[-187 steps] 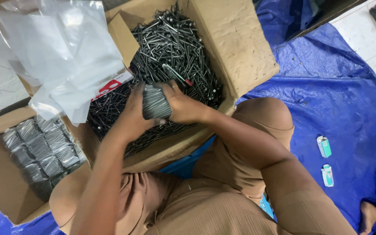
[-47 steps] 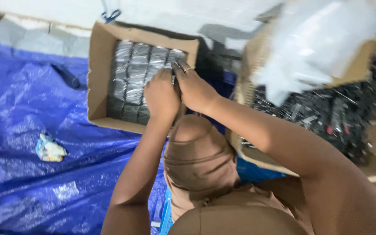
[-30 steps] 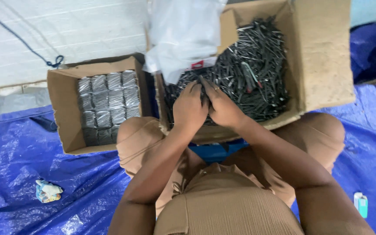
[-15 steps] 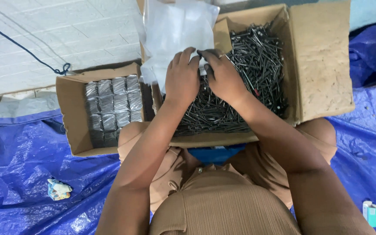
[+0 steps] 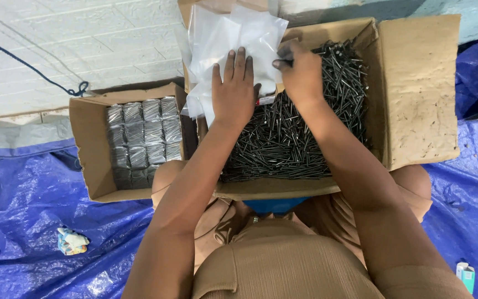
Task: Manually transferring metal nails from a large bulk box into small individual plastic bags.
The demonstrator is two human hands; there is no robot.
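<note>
Two boxes sit before you: the big box (image 5: 416,99) of loose nails (image 5: 300,138) on your lap within easy reach, the small box (image 5: 87,149) of packed bundles (image 5: 142,138) beside it. Your left hand (image 5: 234,91) lies flat, fingers slightly spread, pinning the bags (image 5: 222,44) on the nail box's left edge. Your right hand (image 5: 301,72) pinches at one bag's edge, seemingly to peel it free.

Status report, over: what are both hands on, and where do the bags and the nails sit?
Left hand flat on clear plastic bags. Right hand pinching a bag edge, over loose dark nails in the big carton. Packed bundles in side box. Nothing blocking.
</note>
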